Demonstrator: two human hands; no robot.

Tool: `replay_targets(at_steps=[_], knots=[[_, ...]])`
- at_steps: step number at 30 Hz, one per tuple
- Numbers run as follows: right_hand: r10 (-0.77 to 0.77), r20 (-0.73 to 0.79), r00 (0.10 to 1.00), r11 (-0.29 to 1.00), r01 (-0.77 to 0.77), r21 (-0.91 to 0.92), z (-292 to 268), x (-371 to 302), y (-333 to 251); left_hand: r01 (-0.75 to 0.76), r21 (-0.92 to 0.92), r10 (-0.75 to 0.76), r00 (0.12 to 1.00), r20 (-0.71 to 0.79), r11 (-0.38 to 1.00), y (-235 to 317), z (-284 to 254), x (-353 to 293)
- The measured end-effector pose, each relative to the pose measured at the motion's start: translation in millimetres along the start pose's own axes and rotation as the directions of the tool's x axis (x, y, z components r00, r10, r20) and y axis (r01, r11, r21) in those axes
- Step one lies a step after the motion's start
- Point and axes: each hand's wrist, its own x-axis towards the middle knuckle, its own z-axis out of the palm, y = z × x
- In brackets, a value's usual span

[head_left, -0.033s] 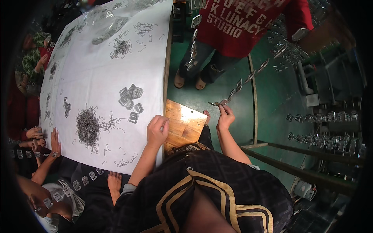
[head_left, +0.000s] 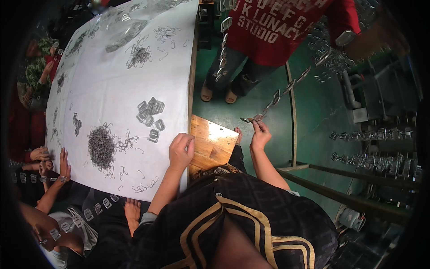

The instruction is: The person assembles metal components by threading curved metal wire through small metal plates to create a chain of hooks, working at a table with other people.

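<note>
Bench [head_left: 103, 85]: white-covered, left grip [head_left: 181, 151] at its right edge
Hooks [head_left: 101, 145]: dense pile left of the grip, loose ones around
Buckles [head_left: 156, 106]: cluster ahead and left of the grip
Far hooks [head_left: 140, 54]: smaller heap, well ahead of the grip
Clear bag [head_left: 130, 30]: farther ahead still

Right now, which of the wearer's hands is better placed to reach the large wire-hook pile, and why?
Probably the left hand: it is at the white table's edge, nearer the wire-hook pile, with nothing visibly held. The right hand pinches a metal-link chain, farther right.

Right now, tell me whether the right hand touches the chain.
Touching: the head view shows the right hand pinching the chain near its lower end.
</note>
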Motion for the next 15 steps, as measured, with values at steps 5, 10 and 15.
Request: replay_targets(at_steps=[5, 10, 15], knots=[[-0.071, 0.013, 0.997, 0.998, 0.071, 0.002, -9, -8, -32, 0.018, 0.017, -0.018, 1.000, 0.009, 1.000, 1, -1, -1], [-0.226, 0.090, 0.970, 0.971, 0.232, -0.061, -16, -4, -54, 0.031, 0.008, -0.032, 0.998, 0.051, 0.999, 6, 7, 5], [-0.409, 0.256, 0.876, 0.909, 0.415, 0.034, -13, -28, -164, -0.162, -0.241, 0.195, 0.973, 0.124, 0.957, 76, 7, 44]])
